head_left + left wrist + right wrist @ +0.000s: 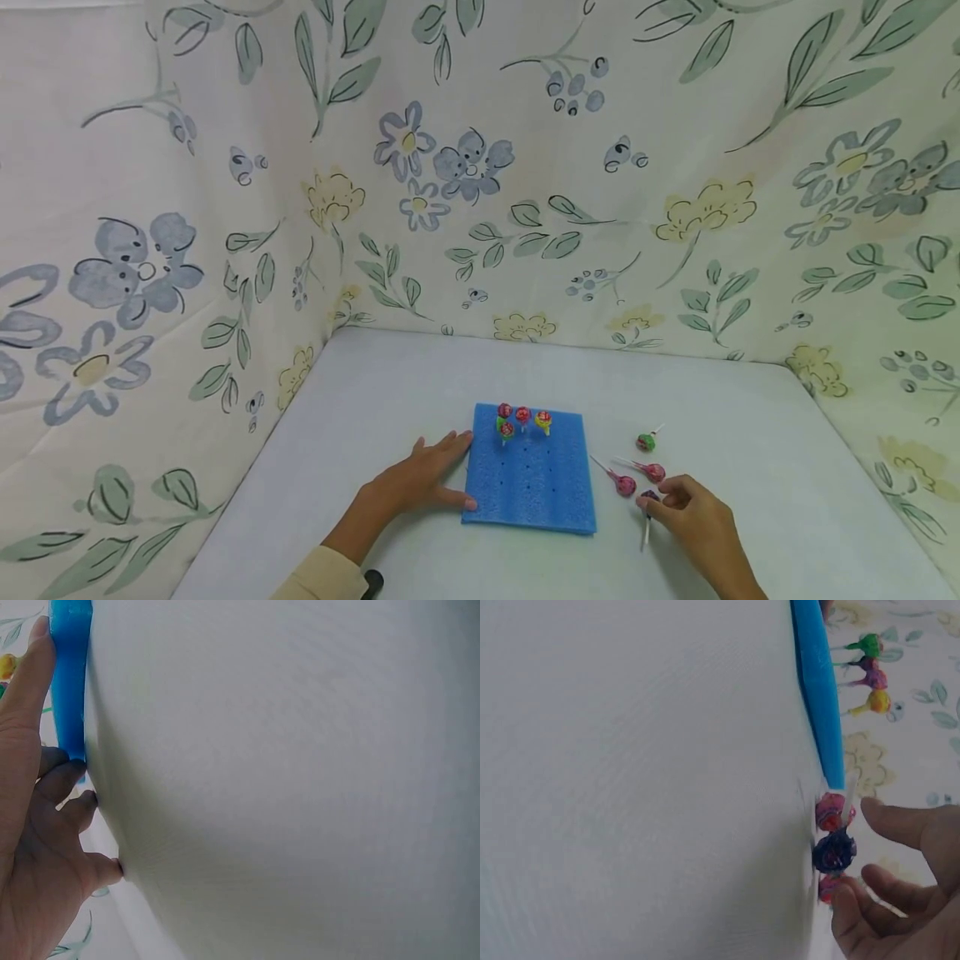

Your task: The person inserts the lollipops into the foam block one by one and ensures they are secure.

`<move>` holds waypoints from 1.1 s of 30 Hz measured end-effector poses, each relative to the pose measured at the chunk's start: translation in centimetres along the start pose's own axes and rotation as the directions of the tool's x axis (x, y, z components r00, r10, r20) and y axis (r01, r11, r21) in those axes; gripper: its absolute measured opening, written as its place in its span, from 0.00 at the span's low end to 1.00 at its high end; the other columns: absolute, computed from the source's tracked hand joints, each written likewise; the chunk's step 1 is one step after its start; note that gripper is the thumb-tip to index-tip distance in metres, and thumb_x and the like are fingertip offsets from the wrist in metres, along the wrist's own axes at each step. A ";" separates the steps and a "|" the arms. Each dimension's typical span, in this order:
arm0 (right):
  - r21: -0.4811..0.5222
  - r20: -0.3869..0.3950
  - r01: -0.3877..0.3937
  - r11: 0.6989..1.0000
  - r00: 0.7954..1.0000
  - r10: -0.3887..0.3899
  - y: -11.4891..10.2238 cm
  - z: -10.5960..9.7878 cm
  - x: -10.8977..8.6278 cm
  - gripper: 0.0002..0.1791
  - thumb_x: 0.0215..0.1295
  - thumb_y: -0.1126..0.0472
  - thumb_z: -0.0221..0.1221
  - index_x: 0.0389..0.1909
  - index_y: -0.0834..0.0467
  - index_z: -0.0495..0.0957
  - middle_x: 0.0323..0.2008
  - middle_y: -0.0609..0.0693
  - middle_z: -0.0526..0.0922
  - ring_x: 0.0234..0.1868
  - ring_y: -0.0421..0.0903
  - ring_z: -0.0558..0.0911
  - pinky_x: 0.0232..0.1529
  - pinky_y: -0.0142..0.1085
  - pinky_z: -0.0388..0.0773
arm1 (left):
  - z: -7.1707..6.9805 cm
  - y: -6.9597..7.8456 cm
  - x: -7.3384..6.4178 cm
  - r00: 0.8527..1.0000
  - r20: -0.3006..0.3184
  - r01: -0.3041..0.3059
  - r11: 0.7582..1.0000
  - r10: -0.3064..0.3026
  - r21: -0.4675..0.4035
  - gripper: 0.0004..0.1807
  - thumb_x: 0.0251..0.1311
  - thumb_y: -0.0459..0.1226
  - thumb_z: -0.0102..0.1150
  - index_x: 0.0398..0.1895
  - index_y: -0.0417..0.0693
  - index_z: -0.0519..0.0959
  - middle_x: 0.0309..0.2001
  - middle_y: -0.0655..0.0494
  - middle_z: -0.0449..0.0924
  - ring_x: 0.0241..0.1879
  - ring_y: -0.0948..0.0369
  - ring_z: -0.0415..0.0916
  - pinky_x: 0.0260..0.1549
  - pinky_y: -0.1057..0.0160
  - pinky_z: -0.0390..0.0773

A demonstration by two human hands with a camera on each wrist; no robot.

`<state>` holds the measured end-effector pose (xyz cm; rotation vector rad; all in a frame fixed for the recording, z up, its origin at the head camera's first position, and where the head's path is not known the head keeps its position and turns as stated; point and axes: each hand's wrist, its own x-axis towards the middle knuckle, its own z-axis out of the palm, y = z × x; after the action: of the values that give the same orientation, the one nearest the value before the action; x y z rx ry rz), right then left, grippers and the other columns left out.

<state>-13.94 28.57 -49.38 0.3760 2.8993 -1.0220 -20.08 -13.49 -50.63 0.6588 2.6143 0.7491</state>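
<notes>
A blue foam board (528, 507) with small holes lies on the white table. Several wrapped lollipops (522, 414) stand upright along its far side. My left hand (420, 479) rests at the board's left edge, fingers spread, thumb on the near left corner. At the right, my right hand (697, 512) is around a dark-wrapped lollipop (835, 851), whose stick points toward me. The right wrist view shows a gap between the thumb and this candy; the fingers sit close to its other side. Two pink lollipops (624, 485) lie just beyond.
A green and red lollipop (646, 442) lies farther back on the table (405, 375). Floral cloth (525, 275) hangs behind the table and along its sides. A black object (372, 582) shows by the left sleeve.
</notes>
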 end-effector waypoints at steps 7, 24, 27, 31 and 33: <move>-0.039 0.033 0.016 0.999 0.999 -0.015 0.3 0.4 0.2 0.19 0.61 0.56 0.76 0.45 0.63 0.83 0.31 0.49 0.81 0.35 0.47 0.76 0.35 0.36 0.73 | 0.0 0.1 0.0 1.000 0.002 0.018 1.000 -0.018 -0.011 0.61 0.57 0.66 0.72 0.86 0.51 0.54 0.85 0.51 0.55 0.85 0.47 0.48 0.79 0.30 0.42; -0.171 0.065 0.058 0.984 0.997 -0.048 1.0 -0.4 0.4 0.18 0.59 0.62 0.73 0.46 0.70 0.87 0.27 0.46 0.83 0.32 0.48 0.76 0.35 0.42 0.75 | 0.1 -0.2 0.0 1.000 -0.001 0.015 1.000 -0.015 -0.005 0.61 0.57 0.67 0.71 0.87 0.52 0.54 0.85 0.51 0.55 0.85 0.47 0.48 0.80 0.30 0.42; -0.188 0.085 0.052 0.981 0.996 -0.036 1.1 -0.6 0.4 0.19 0.59 0.61 0.74 0.45 0.71 0.87 0.29 0.48 0.85 0.33 0.48 0.78 0.37 0.46 0.78 | 0.1 -0.2 0.1 1.000 -0.002 0.012 1.000 -0.012 -0.003 0.61 0.57 0.67 0.71 0.87 0.52 0.54 0.85 0.51 0.55 0.85 0.47 0.48 0.80 0.30 0.42; -0.206 0.104 0.037 0.978 0.994 -0.016 1.1 -0.6 0.5 0.15 0.61 0.60 0.74 0.40 0.69 0.88 0.33 0.55 0.89 0.35 0.48 0.81 0.42 0.52 0.82 | 0.1 -0.2 0.1 1.000 -0.003 0.008 1.000 -0.008 -0.004 0.61 0.58 0.67 0.71 0.87 0.52 0.54 0.85 0.52 0.55 0.85 0.47 0.48 0.80 0.30 0.41; -0.209 0.110 0.035 0.977 0.994 -0.012 1.0 -0.6 0.6 0.12 0.61 0.61 0.74 0.37 0.68 0.89 0.35 0.57 0.90 0.36 0.49 0.82 0.45 0.55 0.83 | 0.1 -0.2 0.1 1.000 -0.003 0.008 1.000 -0.008 -0.005 0.61 0.58 0.67 0.71 0.87 0.52 0.54 0.85 0.52 0.55 0.85 0.47 0.47 0.80 0.31 0.41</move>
<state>-14.21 29.82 -49.59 0.2668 2.8814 -0.7022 -20.17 -13.53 -50.84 0.6463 2.6160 0.7544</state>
